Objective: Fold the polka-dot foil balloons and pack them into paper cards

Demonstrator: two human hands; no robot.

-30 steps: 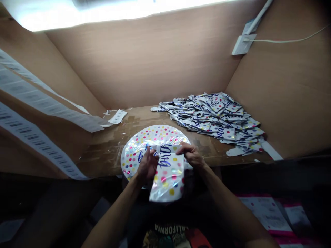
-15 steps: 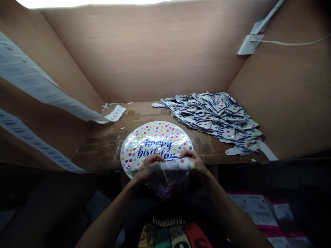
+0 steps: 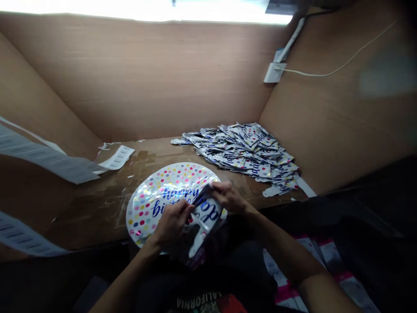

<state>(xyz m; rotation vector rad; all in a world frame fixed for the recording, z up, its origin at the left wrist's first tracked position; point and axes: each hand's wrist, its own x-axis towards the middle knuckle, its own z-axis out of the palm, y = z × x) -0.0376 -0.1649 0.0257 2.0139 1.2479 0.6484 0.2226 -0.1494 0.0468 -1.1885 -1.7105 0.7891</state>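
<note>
Between my two hands is a folded foil balloon [image 3: 208, 214], white with coloured dots, blue lettering and a pale tail hanging down. My left hand [image 3: 174, 219] pinches its left edge, fingers closed. The upper right corner is gripped by my right hand [image 3: 228, 195], also closed. Under them, flat balloons [image 3: 146, 191] lie on the cardboard surface, the top one round, dotted and printed "happy birthday". My hands cover part of its lettering. How many are stacked there I cannot tell.
A heap of folded balloons [image 3: 241, 152] lies at the back right. Strips of barcode labels [image 3: 119, 157] hang along the left side. Cardboard walls [image 3: 146, 78] enclose the surface. A cable with a white box [image 3: 274, 72] runs down the right corner. Pink-edged packages [image 3: 286, 291] sit low at right.
The folded balloon has turned from lying crosswise to slanting, its tail now showing downward. My right hand has risen relative to the left. The camera view has shifted right and tilted.
</note>
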